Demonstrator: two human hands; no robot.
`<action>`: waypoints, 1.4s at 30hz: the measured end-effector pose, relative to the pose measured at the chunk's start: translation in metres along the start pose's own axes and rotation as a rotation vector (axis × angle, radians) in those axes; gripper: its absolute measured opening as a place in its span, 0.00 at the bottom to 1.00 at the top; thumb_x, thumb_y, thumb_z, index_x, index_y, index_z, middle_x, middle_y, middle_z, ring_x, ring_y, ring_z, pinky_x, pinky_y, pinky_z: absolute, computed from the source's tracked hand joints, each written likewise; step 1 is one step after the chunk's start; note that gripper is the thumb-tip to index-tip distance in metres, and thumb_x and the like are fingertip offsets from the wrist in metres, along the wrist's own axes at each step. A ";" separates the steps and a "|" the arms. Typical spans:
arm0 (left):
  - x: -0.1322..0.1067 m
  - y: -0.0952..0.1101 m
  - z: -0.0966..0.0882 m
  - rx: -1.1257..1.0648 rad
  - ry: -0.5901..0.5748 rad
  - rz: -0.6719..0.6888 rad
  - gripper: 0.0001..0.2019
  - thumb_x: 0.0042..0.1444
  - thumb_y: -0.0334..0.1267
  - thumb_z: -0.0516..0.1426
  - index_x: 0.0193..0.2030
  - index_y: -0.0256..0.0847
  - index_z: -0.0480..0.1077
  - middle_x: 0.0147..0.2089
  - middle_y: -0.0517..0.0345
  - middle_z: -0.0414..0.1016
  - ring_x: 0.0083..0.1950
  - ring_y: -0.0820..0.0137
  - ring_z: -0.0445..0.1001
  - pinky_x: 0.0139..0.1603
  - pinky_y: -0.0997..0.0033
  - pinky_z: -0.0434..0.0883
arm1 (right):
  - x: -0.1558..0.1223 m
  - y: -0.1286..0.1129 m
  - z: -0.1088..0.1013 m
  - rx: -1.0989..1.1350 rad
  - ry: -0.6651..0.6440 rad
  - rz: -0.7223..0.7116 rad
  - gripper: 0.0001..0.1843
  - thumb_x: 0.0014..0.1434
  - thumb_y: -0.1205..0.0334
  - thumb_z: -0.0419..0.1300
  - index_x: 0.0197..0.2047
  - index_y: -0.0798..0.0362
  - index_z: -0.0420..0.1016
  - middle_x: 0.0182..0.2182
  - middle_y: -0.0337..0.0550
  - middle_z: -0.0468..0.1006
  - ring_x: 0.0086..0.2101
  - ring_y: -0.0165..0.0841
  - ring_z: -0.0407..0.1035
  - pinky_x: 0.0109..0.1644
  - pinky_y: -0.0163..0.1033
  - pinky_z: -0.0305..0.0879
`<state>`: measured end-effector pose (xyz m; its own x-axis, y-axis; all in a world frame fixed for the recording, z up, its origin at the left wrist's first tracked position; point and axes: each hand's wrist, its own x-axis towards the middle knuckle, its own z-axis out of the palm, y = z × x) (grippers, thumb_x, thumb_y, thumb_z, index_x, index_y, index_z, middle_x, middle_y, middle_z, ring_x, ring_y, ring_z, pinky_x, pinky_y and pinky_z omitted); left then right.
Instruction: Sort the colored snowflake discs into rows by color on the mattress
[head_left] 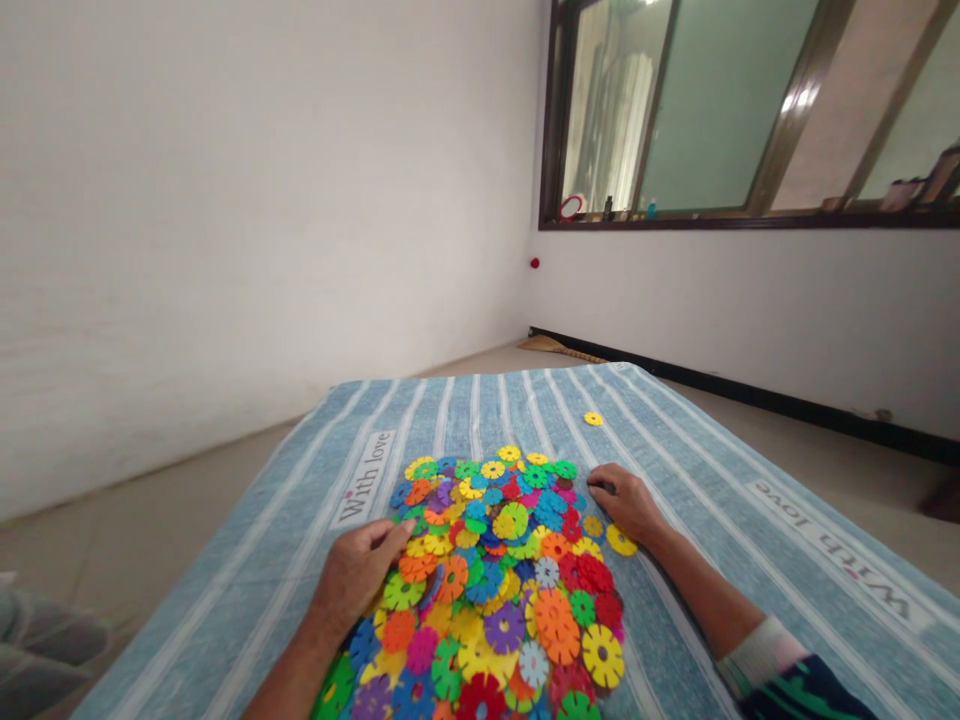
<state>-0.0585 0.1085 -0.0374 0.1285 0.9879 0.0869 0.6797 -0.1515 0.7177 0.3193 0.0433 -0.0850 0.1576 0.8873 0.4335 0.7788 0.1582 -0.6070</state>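
Note:
A wide heap of colorful notched plastic discs (504, 628) covers the near middle of the table. At the heap's left edge lies my left hand (360, 568), its thumb and forefinger somewhat apart by the outer discs. I see nothing held in it, though some fingers are hidden. My right hand (626, 503) rests on the cloth at the upper right of the heap, fingers loosely bent and thumb apart, with nothing visible in it. Close to its wrist is a yellow disc (622, 540). Another single yellow disc (593, 419) lies farther off, toward the table's far edge.
A blue and white striped cloth (292, 540) printed "With love" covers the table. White walls stand beyond, with a window (720, 110) whose sill holds small items, including a round mirror (571, 207). A broom (559, 346) lies on the floor behind the table.

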 end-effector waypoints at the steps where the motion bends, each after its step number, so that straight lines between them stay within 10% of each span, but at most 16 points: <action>1: 0.000 0.000 0.000 0.000 0.000 -0.001 0.24 0.45 0.62 0.50 0.16 0.41 0.58 0.17 0.65 0.56 0.23 0.73 0.57 0.26 0.74 0.54 | 0.000 0.000 0.000 -0.004 0.000 -0.001 0.09 0.53 0.64 0.54 0.32 0.51 0.76 0.36 0.45 0.77 0.40 0.38 0.71 0.48 0.41 0.63; 42: 0.000 0.003 -0.001 -0.022 -0.006 -0.005 0.25 0.41 0.63 0.52 0.16 0.40 0.58 0.18 0.64 0.56 0.24 0.73 0.57 0.27 0.74 0.54 | 0.045 -0.018 0.029 -0.181 -0.079 0.089 0.19 0.51 0.67 0.60 0.48 0.50 0.76 0.46 0.47 0.78 0.49 0.42 0.70 0.53 0.42 0.62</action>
<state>-0.0576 0.1083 -0.0347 0.1296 0.9885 0.0785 0.6646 -0.1454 0.7329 0.2945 0.0931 -0.0741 0.1881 0.9265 0.3260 0.8615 0.0037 -0.5077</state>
